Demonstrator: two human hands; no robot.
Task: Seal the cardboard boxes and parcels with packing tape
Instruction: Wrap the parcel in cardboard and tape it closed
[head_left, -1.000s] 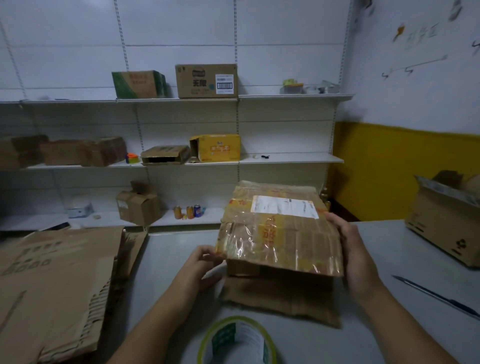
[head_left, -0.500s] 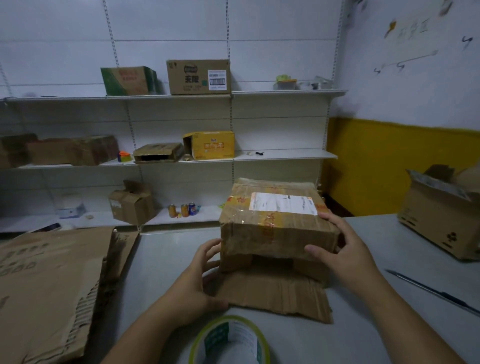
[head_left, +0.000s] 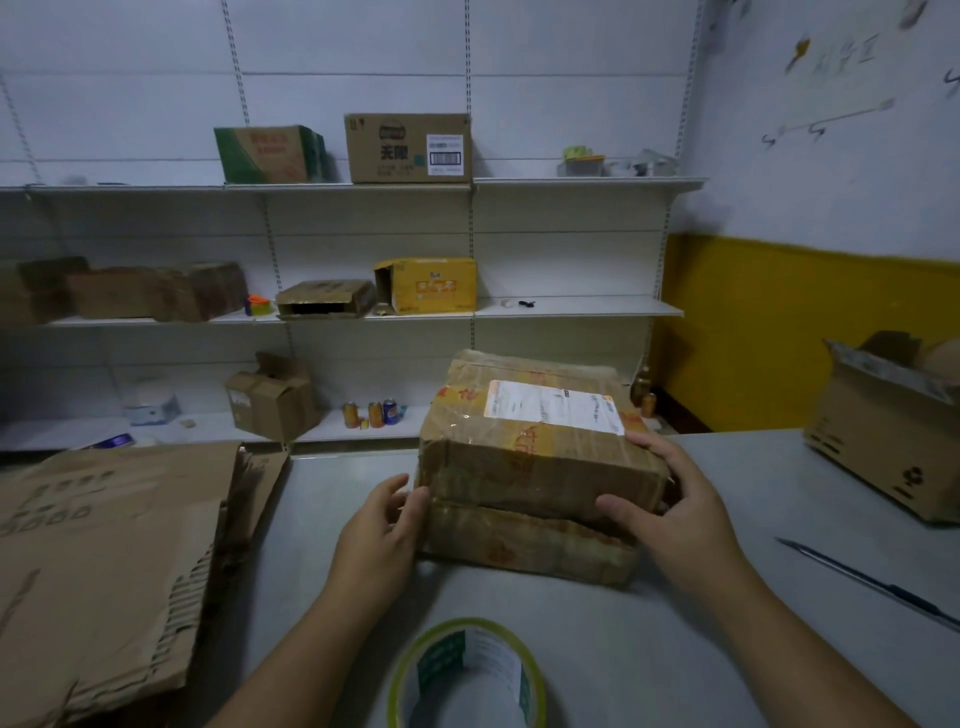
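A brown cardboard parcel (head_left: 524, 457) wrapped in clear tape, with a white label on top, sits on the grey table (head_left: 727, 623). A loose front flap (head_left: 519, 545) stands folded up against its lower front. My left hand (head_left: 382, 530) presses that flap at the parcel's left front corner, thumb up on the edge. My right hand (head_left: 670, 504) grips the parcel's right front corner, thumb on the front face and fingers over the top edge. A roll of packing tape (head_left: 467, 675) lies on the table near me, between my forearms.
Flattened cardboard sheets (head_left: 104, 561) cover the table's left side. An open carton (head_left: 888, 431) stands at the far right, with a pen (head_left: 872, 584) lying in front of it. Wall shelves behind the table hold several boxes (head_left: 408, 148) and cans (head_left: 371, 413).
The parcel was tilted up toward me, then set down flat. Its front flap, which lay flat on the table, is now folded up against the front. Both hands shifted to the front corners.
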